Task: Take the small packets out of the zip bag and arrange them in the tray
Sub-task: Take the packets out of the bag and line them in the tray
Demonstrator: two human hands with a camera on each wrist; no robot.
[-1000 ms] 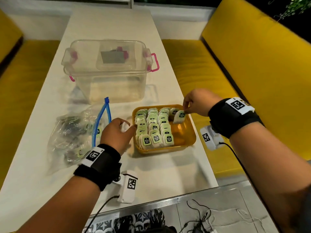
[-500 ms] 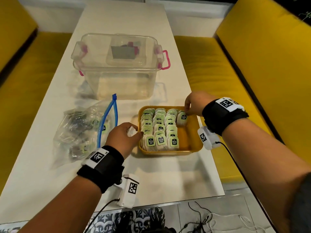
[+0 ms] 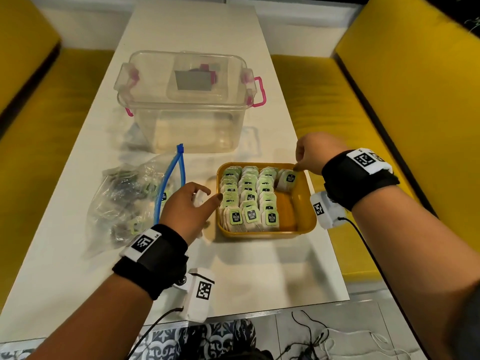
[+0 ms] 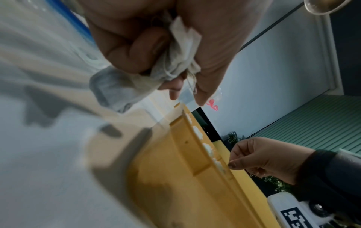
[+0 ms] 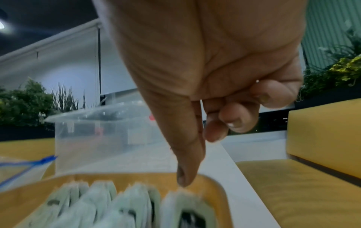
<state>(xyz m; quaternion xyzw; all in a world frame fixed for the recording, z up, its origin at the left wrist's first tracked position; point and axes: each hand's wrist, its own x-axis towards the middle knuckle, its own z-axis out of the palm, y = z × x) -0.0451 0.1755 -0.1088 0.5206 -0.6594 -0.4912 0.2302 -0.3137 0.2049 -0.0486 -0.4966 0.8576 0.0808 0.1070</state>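
now your right hand has stood its tea bag at the tray's 1 o'clock corner, starting a fourth row; fingers still pinch its top. your left hand clutches more tea bags; the zip bag at 9 o'clock still holds some.

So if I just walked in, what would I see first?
Probably the yellow tray in the middle of the white table, packed with three neat rows of green-labelled tea bags. The right hand is at the tray's far corner by a fourth-row tea bag, while the left hand grips more tea bags beside the zip bag.
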